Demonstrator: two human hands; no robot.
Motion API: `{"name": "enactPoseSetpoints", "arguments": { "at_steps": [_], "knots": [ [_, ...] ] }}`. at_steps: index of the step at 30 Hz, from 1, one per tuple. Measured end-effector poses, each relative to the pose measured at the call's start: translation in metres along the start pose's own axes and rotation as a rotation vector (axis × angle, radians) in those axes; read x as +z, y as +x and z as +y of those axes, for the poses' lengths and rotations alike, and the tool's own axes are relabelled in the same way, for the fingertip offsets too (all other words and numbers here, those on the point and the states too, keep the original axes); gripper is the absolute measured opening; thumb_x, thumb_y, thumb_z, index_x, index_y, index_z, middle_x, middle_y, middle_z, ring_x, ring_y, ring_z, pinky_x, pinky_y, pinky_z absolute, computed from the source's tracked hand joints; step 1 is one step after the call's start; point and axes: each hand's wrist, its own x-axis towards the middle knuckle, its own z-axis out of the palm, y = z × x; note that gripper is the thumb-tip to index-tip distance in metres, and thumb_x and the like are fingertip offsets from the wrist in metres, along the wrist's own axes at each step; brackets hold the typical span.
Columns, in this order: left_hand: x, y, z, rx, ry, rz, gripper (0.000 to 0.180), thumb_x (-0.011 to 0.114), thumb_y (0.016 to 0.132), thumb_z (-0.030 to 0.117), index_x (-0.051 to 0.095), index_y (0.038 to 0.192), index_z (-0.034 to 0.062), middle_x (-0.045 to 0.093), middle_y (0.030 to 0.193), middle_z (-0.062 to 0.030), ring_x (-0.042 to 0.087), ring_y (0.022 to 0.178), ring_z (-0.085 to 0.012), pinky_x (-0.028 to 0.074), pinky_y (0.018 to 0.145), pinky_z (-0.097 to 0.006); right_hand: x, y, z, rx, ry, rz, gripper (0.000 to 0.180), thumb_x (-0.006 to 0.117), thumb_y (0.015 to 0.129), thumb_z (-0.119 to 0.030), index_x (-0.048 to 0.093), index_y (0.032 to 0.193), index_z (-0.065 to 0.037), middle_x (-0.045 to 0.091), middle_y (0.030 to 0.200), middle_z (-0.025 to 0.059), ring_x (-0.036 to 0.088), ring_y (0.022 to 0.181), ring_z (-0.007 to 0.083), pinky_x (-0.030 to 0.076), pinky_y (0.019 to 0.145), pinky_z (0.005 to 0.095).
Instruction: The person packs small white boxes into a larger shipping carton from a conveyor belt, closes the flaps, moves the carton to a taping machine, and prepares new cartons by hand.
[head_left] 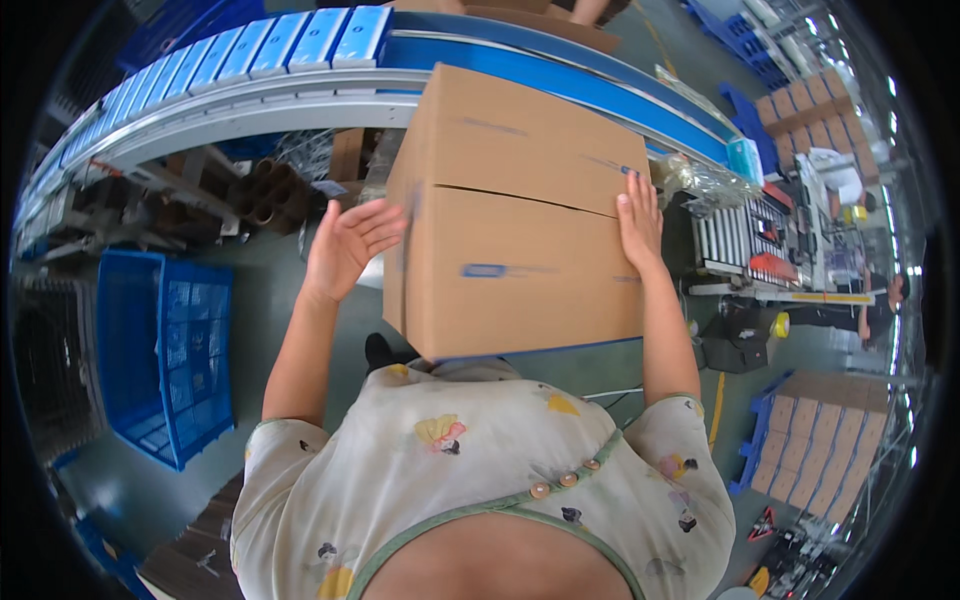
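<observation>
A large brown cardboard box (535,235) stands right in front of me, its two top flaps folded down with a thin dark gap between them. My right hand (641,222) lies against the box's right edge, fingers stretched out along the flap. Beside the box's left side, my left hand (352,245) is raised with its fingers spread and its palm turned toward the cardboard. Nothing is in that hand, and whether its fingertips touch the box I cannot tell.
Behind the box runs a blue conveyor belt (560,78), with a row of blue-and-white packs (305,45) at its left. A blue plastic crate (165,350) stands left on the floor. Stacked cartons (815,445) and a roller conveyor (735,240) are at the right, where another person (880,310) shows.
</observation>
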Motion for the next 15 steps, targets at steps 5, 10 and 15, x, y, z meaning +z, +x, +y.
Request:
{"name": "enactPoseSetpoints", "arguments": {
  "at_steps": [5, 10, 15],
  "knots": [
    [-0.180, 0.006, -0.160, -0.471, 0.889, 1.004, 0.068, 0.046, 0.078, 0.060, 0.052, 0.115, 0.0038, 0.055, 0.111, -0.0109, 0.050, 0.102, -0.0206, 0.037, 0.087, -0.034, 0.013, 0.028, 0.124, 0.317, 0.250, -0.005, 0.060, 0.028, 0.089, -0.045, 0.022, 0.137, -0.010, 0.018, 0.143, 0.0110, 0.016, 0.132, 0.0251, 0.016, 0.105, 0.0323],
    [-0.112, -0.037, -0.140, -0.656, 0.363, 0.766, 0.061, 0.055, 0.077, 0.053, 0.053, 0.114, 0.0048, 0.055, 0.115, -0.0099, 0.050, 0.107, -0.0205, 0.038, 0.091, -0.035, 0.002, 0.028, 0.166, 0.524, 1.105, -0.330, 0.064, 0.035, 0.088, -0.048, 0.030, 0.132, -0.003, 0.035, 0.134, 0.0105, 0.037, 0.118, 0.0199, 0.030, 0.097, 0.0298],
    [-0.006, -0.096, 0.030, 0.005, 0.053, 0.437, 0.065, 0.061, 0.075, 0.004, 0.031, 0.132, 0.0074, 0.048, 0.122, -0.0109, 0.050, 0.108, -0.0207, 0.038, 0.094, -0.035, 0.032, 0.034, 0.061, 0.489, 2.089, -0.141, 0.065, 0.039, 0.086, -0.053, 0.039, 0.127, -0.003, 0.047, 0.122, 0.0129, 0.045, 0.111, 0.0270, 0.036, 0.093, 0.0382]
  ]
}}
